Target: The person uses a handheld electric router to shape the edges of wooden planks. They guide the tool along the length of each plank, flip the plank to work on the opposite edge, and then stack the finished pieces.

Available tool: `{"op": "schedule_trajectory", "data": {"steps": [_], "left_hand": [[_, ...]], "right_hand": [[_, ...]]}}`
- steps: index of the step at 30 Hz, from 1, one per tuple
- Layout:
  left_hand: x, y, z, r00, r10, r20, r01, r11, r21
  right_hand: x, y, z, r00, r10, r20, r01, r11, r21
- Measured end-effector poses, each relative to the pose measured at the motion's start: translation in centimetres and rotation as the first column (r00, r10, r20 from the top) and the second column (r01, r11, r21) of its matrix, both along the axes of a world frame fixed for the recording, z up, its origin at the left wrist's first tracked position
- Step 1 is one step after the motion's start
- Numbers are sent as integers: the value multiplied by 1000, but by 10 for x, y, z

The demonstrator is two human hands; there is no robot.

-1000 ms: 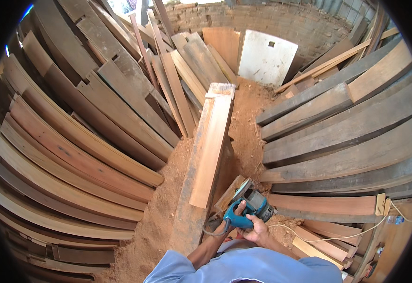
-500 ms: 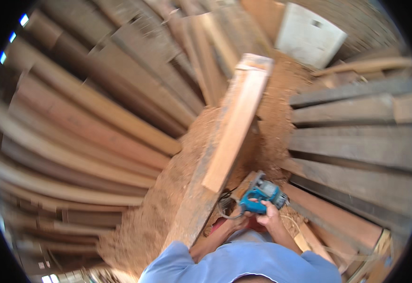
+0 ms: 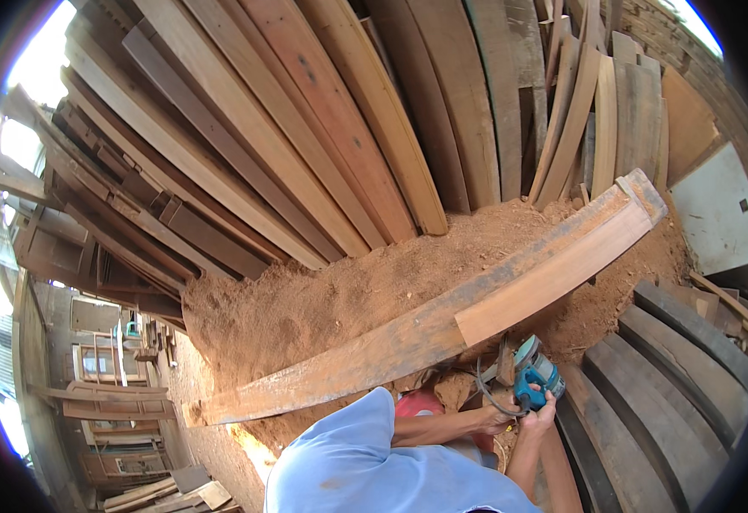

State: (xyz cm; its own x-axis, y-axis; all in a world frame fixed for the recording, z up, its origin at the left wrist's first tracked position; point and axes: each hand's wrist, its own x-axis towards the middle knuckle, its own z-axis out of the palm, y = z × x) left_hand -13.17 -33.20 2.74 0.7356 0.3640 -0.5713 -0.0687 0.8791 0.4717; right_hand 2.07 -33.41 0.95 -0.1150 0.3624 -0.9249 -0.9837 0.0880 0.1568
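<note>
A teal corded power tool [image 3: 535, 376] with a grey metal part is held up near my body, to the right of centre. My right hand [image 3: 543, 414] is wrapped round its handle from below. My left hand [image 3: 495, 419] is closed beside the handle, at the dark cord [image 3: 487, 389] that loops out of the tool; its fingertips are partly hidden. Beyond the tool, a pale reddish plank [image 3: 553, 278] lies along the far right part of a long, weathered beam [image 3: 348, 355]. Both hands are apart from the plank.
Tall boards [image 3: 305, 128] lean in a row along the far side. Dark grey planks [image 3: 647, 402] lie side by side at the right. Brown sawdust [image 3: 322, 308] covers the ground behind the beam. A white panel [image 3: 716, 214] stands at the far right.
My view has swung to the left, so the beam, plank and tool appear farther right and turned. Both hands remain at the tool, which points more away from me.
</note>
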Motion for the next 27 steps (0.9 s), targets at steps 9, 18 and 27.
{"op": "schedule_trajectory", "data": {"steps": [9, 18, 27], "left_hand": [[-58, 5, 56, 708, -689, -156, 667, 581, 467], [7, 222, 66, 560, 292, -776, 810, 8, 587], [54, 295, -17, 511, 279, -813, 858, -116, 500]], "right_hand": [[22, 45, -7, 908, -27, 418, -40, 988, 151], [79, 50, 100, 368, 48, 929, -167, 986, 15], [99, 56, 191, 133, -231, 964, -61, 969, 241]]}}
